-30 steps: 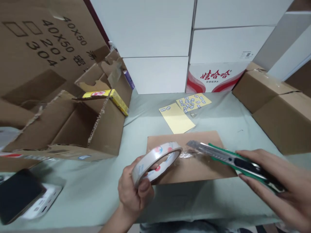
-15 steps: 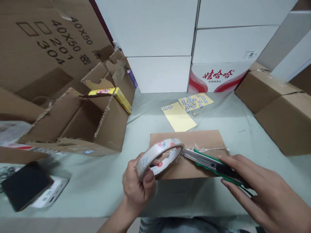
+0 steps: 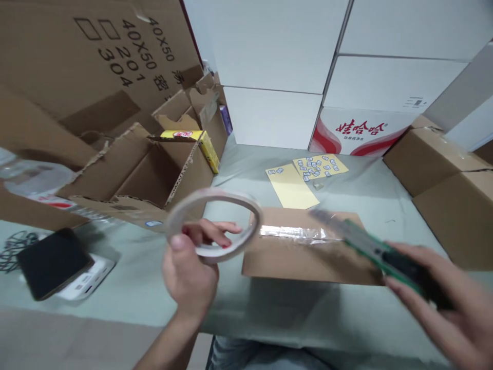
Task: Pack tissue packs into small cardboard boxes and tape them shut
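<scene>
My left hand (image 3: pixel 188 262) grips a roll of clear adhesive tape (image 3: pixel 173 224) with its fingers through the core, over the left end of a flat cardboard piece (image 3: pixel 308 262). A strip of clear tape (image 3: pixel 292 233) lies across the cardboard, its left end close to the roll. My right hand (image 3: pixel 435 293) holds a green-handled utility knife (image 3: pixel 370 252), blurred by motion, with its metal blade end above the cardboard's right part.
An open cardboard box (image 3: pixel 154 174) with a yellow packet (image 3: pixel 190 146) on its rim stands at left. Yellow sheets (image 3: pixel 290 187) lie beyond the cardboard. A black phone (image 3: pixel 54 262) rests on a white power bank (image 3: pixel 88 282). Stacked white cartons (image 3: pixel 269 118) and brown cartons (image 3: pixel 442 190) edge the table.
The tape roll has moved left and up, off the cardboard, and turned more open to view. The knife has swung right, and the view has shifted.
</scene>
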Demonstrator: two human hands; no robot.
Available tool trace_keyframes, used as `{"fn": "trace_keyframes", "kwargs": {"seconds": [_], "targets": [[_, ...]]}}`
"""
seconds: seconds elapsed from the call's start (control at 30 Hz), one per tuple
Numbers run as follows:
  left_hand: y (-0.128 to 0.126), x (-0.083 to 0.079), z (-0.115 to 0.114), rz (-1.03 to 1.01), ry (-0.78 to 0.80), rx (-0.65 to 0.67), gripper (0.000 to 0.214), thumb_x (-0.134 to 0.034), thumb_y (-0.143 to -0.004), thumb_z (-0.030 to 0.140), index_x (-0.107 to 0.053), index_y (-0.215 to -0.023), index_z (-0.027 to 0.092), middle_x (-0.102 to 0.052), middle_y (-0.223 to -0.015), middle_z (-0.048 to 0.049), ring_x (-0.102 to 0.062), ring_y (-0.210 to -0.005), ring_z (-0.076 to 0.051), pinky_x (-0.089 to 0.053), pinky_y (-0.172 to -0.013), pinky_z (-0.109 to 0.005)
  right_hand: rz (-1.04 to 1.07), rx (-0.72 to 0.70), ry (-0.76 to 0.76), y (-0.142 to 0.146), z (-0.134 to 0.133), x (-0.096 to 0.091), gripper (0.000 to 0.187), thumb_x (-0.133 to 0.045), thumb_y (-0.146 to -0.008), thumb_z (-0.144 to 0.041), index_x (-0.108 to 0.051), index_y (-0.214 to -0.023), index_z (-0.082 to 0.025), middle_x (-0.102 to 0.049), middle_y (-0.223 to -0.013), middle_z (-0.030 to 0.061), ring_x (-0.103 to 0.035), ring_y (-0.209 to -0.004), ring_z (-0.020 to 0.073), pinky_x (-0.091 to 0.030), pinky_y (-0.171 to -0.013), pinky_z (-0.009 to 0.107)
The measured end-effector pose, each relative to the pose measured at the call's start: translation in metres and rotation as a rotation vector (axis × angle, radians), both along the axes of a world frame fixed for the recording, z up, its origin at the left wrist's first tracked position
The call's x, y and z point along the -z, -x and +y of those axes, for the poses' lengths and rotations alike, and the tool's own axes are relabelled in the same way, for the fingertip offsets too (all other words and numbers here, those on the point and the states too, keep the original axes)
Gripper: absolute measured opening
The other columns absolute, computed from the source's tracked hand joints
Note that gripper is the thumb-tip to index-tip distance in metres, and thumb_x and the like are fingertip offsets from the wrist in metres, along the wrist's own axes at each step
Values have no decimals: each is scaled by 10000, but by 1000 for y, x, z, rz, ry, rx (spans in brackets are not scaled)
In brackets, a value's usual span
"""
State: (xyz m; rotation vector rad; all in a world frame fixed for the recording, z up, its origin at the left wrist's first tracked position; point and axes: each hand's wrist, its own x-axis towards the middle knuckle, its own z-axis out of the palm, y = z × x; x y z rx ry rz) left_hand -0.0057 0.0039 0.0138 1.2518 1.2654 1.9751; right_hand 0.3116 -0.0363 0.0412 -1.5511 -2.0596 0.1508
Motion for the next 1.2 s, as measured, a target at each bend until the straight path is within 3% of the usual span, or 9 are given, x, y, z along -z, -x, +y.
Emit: {"fn": "trace_keyframes", "kwargs": {"seconds": [0.17,0.3,0.37,0.47,0.57,0.73,0.87,1.03,1.2], "targets": [[56,25,32,108,335,-102,296,-381,-928,521,-466,-896,239,-515,-523,66,-642,-592,-197,-549,-672,-353,54,198,-105,-38,83,50,362,-520,-897,-454,-587,-1146,-199,-625,-1062,118,-597,-1015,303,-500,-863,431],[86,62,51,280,523,-68,362,-428,-854,520,-458,-630,238,-522,-490,20,-567,-533,-192,-481,-613,-322,52,120,-27,-35,131,107,422,-474,-848,-428,-647,-1062,-109,-655,-995,161,-593,-976,321,-497,-869,492],[92,74,53,355,585,-70,378,-427,-828,525,-473,-588,236,-545,-493,2,-543,-541,-193,-453,-606,-311,48,75,2,-32,140,119,408,-481,-826,-420,-668,-1041,-128,-672,-969,142,-597,-975,316,-499,-877,495],[94,84,50,446,658,-69,405,-402,-815,546,-497,-584,228,-541,-497,4,-521,-535,-187,-415,-568,-289,53,75,15,-32,137,102,417,-483,-858,-446,-658,-1109,-163,-667,-1028,133,-588,-1037,315,-485,-910,516],[94,87,51,526,711,-37,431,-387,-810,567,-502,-574,224,-526,-480,7,-515,-501,-184,-390,-524,-279,74,43,3,-19,113,50,438,-446,-949,-468,-560,-1300,-233,-594,-1266,123,-537,-1205,288,-467,-972,484],[93,88,57,665,735,-4,454,-323,-854,562,-558,-685,212,-592,-522,-20,-583,-530,-219,-457,-561,-303,-224,-616,-27,46,54,-12,703,-468,-873,-705,-417,-1456,-316,-352,-1542,128,-242,-1455,367,-314,-1103,607],[91,91,55,805,689,-63,443,-350,-883,510,-629,-903,167,-691,-865,-125,-662,-875,-306,-505,-828,-418,-432,-642,-31,79,37,-9,817,-664,-758,-677,-464,-1436,-267,-362,-1523,218,-247,-1435,442,-331,-1063,662],[78,91,48,935,555,-151,513,-416,-873,477,-611,-1112,68,-540,-1237,-268,-486,-1232,-421,-342,-1059,-596,-470,-589,1,85,39,-3,893,-710,-750,-620,-416,-1468,-178,-403,-1481,269,-344,-1391,439,-334,-1074,656],[62,79,38,968,378,-87,437,-371,-944,463,-582,-1179,160,-520,-1336,-185,-469,-1283,-336,-358,-1087,-552,-499,-589,-33,87,37,-5,992,-663,-757,-675,-395,-1460,-30,-454,-1434,294,-412,-1344,437,-380,-1081,600]]}}
